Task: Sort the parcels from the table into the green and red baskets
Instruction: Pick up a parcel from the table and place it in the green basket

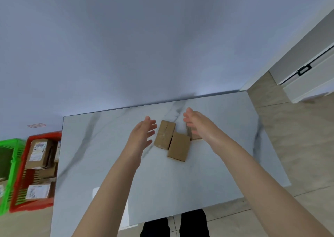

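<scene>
Head view is showing left hand [142, 132] and right hand [197, 126] hovering, fingers spread, gripping nothing, either side of the front parcel [179, 146] on the table [108, 146]. A second parcel [164, 134] is touching it and a third parcel [194, 137] is partly hiding beneath the right hand (labels unseen), so grabbing is risking dragging neighbours or mis-sorting.

Both arms were stretched fwd, bare as far as visible, L forearm [112, 179] & R forearm [253, 168] angling in toward each other. L hand [142, 133] was open, palm turned inward, fingers straight & lightly spread; R hand [196, 126] was open too, palm facing in & partly down, fingers relaxed w/ a slight bend, tips a bit blurred. Palms faced each other w/ a gap between, neither holding anything, R slightly further fwd.
</scene>
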